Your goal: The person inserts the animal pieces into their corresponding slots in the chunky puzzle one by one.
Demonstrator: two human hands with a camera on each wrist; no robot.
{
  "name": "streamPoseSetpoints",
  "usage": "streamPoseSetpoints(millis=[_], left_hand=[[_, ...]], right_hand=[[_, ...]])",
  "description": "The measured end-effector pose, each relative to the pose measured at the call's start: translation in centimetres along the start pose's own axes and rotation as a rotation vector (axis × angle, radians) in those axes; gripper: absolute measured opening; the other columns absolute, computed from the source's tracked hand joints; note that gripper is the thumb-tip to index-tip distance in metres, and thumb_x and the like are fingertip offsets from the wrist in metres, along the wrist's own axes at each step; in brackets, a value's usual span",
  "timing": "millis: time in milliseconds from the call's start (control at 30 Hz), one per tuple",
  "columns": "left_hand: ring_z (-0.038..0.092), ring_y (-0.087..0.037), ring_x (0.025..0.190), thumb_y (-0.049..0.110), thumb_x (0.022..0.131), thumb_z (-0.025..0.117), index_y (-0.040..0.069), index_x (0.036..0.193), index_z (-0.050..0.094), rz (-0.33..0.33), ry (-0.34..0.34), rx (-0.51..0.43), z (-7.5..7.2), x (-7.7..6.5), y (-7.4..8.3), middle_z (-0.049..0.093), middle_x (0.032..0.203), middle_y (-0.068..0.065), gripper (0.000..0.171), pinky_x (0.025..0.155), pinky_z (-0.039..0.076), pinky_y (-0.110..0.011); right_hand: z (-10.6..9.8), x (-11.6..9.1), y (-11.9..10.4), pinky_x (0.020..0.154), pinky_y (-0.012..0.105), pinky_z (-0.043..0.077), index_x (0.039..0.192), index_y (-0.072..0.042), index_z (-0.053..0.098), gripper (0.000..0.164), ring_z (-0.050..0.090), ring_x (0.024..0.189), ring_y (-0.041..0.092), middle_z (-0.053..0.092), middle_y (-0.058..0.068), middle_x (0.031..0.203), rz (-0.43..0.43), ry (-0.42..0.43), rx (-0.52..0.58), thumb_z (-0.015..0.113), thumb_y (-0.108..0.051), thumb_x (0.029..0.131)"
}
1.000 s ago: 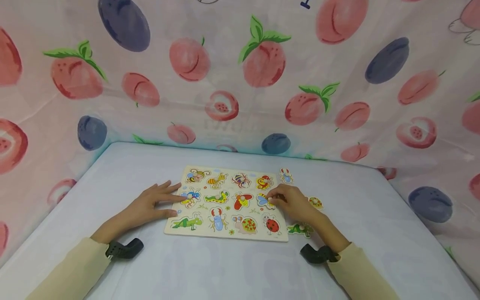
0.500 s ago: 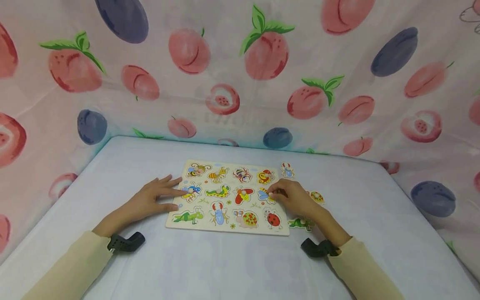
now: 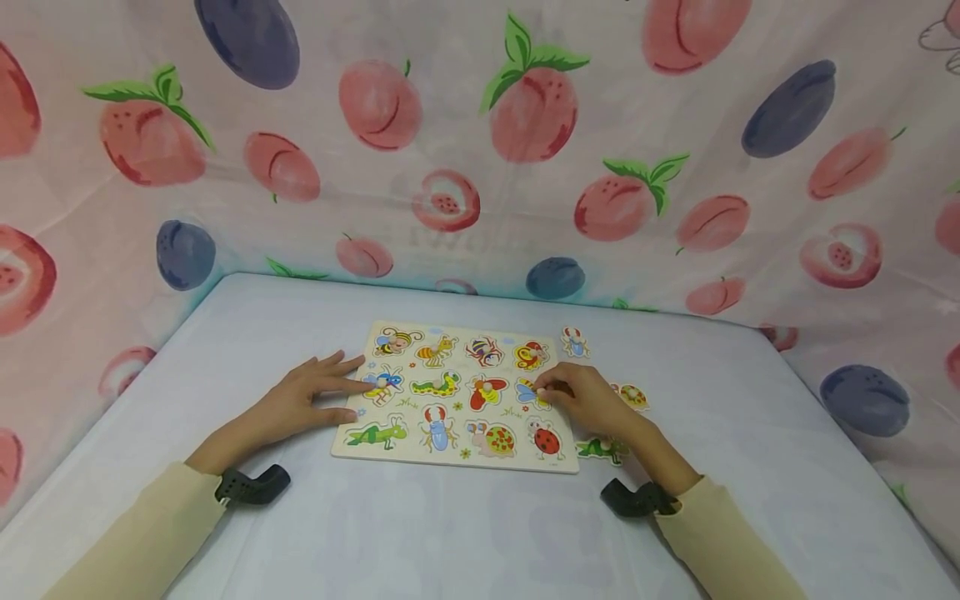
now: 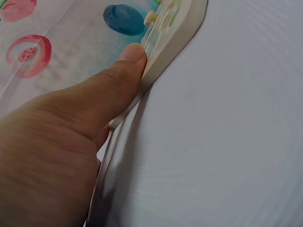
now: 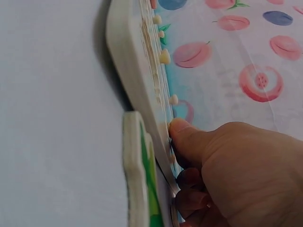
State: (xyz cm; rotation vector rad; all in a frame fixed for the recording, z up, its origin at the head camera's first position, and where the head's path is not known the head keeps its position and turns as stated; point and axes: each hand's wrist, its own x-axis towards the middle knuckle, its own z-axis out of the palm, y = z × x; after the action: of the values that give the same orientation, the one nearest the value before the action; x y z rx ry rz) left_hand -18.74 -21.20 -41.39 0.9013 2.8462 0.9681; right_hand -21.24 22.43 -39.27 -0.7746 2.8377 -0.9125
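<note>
A wooden knob puzzle board (image 3: 420,457) printed with insects lies flat on the white table. My left hand (image 3: 303,396) rests on its left edge, fingers spread, one fingertip by the knob of the blue mosquito-like piece (image 3: 387,380). In the left wrist view, the thumb (image 4: 113,78) lies along the board's edge (image 4: 175,42). At the board's right side, my right hand (image 3: 585,398) pinches the knob of a blue-winged, yellow-striped bee piece (image 3: 527,393) with thumb and finger. That piece is partly covered by the fingertips; whether it sits fully in its recess I cannot tell.
Right of the board lie a loose stag beetle piece (image 3: 575,342), a grasshopper piece (image 3: 600,450) and a spotted snail-like piece (image 3: 633,396), the last two partly behind the right hand and wrist. A fruit-printed cloth (image 3: 480,275) rises behind the table.
The head view has tilted slightly, so everything sits a little higher in it. Both hands keep nearly the same places on the board, the right one still at the bee piece.
</note>
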Motion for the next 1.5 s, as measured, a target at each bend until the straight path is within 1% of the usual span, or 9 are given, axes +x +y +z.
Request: streamPoseSetpoints(millis=[267, 400, 533, 667, 900, 1000, 1133, 1333, 1500], left_hand=[[0.019, -0.040, 0.141, 0.042, 0.084, 0.071, 0.025, 0.126, 0.065, 0.012, 0.000, 0.002, -0.2, 0.0, 0.3, 0.040, 0.148, -0.009, 0.046, 0.110, 0.010, -0.061], [0.018, -0.039, 0.141, 0.043, 0.084, 0.071, 0.026, 0.126, 0.065, 0.012, -0.004, -0.003, -0.1, 0.2, 0.1, 0.040, 0.149, -0.007, 0.046, 0.111, 0.009, -0.061], [0.018, -0.038, 0.142, 0.043, 0.083, 0.071, 0.027, 0.126, 0.065, -0.001, -0.015, -0.024, 0.1, 0.2, 0.0, 0.040, 0.148, -0.007, 0.046, 0.111, 0.008, -0.060], [0.019, -0.039, 0.141, 0.044, 0.084, 0.070, 0.028, 0.127, 0.065, -0.005, -0.030, -0.024, 0.0, 0.3, 0.1, 0.040, 0.149, -0.006, 0.046, 0.111, 0.008, -0.061], [0.019, -0.038, 0.141, 0.045, 0.083, 0.071, 0.029, 0.127, 0.064, -0.013, -0.025, -0.009, -0.5, 0.5, 0.3, 0.040, 0.149, -0.004, 0.047, 0.111, 0.009, -0.060], [0.019, -0.039, 0.141, 0.044, 0.082, 0.072, 0.027, 0.126, 0.065, -0.017, -0.017, -0.022, -0.3, 0.2, 0.3, 0.040, 0.148, -0.006, 0.047, 0.111, 0.009, -0.061], [0.019, -0.039, 0.141, 0.043, 0.082, 0.073, 0.026, 0.125, 0.066, -0.011, -0.006, -0.031, -0.2, -0.1, 0.2, 0.041, 0.148, -0.007, 0.047, 0.110, 0.009, -0.061], [0.018, -0.038, 0.142, 0.044, 0.082, 0.072, 0.027, 0.125, 0.066, -0.011, -0.004, -0.026, -0.2, -0.2, 0.3, 0.040, 0.148, -0.007, 0.047, 0.111, 0.009, -0.061], [0.018, -0.039, 0.141, 0.045, 0.083, 0.071, 0.026, 0.125, 0.066, -0.002, -0.011, -0.015, -0.3, 0.1, 0.1, 0.041, 0.148, -0.008, 0.047, 0.110, 0.009, -0.062]], right_hand=[[-0.2, 0.0, -0.1, 0.070, 0.027, 0.050, 0.101, -0.013, 0.071, 0.012, 0.055, 0.078, 0.011, 0.062, -0.006, 0.090, -0.012, 0.031, -0.014, 0.068, -0.014, 0.090], [-1.0, 0.0, -0.1, 0.062, 0.026, 0.045, 0.104, -0.014, 0.071, 0.014, 0.051, 0.073, 0.013, 0.060, -0.006, 0.086, -0.004, 0.038, -0.037, 0.068, -0.015, 0.090], [-2.1, -0.2, 0.4, 0.053, 0.025, 0.042, 0.108, -0.011, 0.070, 0.017, 0.049, 0.068, 0.015, 0.058, -0.003, 0.081, -0.005, 0.086, -0.066, 0.067, -0.012, 0.091], [-3.1, -0.4, 1.1, 0.049, 0.025, 0.041, 0.110, -0.009, 0.070, 0.019, 0.050, 0.066, 0.016, 0.062, -0.001, 0.080, 0.025, 0.142, -0.081, 0.066, -0.014, 0.092], [-4.4, -0.6, 1.4, 0.049, 0.027, 0.039, 0.113, -0.010, 0.068, 0.021, 0.050, 0.069, 0.019, 0.062, 0.006, 0.082, 0.092, 0.208, -0.082, 0.063, -0.019, 0.095], [-4.8, -0.8, 1.5, 0.050, 0.027, 0.040, 0.114, -0.010, 0.068, 0.023, 0.051, 0.071, 0.020, 0.063, 0.007, 0.084, 0.095, 0.224, -0.087, 0.062, -0.021, 0.095], [-5.5, -1.0, 2.0, 0.058, 0.029, 0.041, 0.113, -0.007, 0.068, 0.024, 0.053, 0.073, 0.019, 0.066, 0.008, 0.086, 0.078, 0.248, -0.097, 0.062, -0.020, 0.095], [-6.5, -1.5, 3.3, 0.066, 0.033, 0.044, 0.112, -0.008, 0.068, 0.025, 0.055, 0.080, 0.019, 0.067, 0.001, 0.093, 0.129, 0.202, -0.122, 0.063, -0.024, 0.094], [-6.4, -1.7, 3.9, 0.060, 0.028, 0.043, 0.110, -0.008, 0.069, 0.022, 0.054, 0.079, 0.020, 0.065, 0.001, 0.089, 0.157, 0.126, -0.072, 0.066, -0.021, 0.092]])
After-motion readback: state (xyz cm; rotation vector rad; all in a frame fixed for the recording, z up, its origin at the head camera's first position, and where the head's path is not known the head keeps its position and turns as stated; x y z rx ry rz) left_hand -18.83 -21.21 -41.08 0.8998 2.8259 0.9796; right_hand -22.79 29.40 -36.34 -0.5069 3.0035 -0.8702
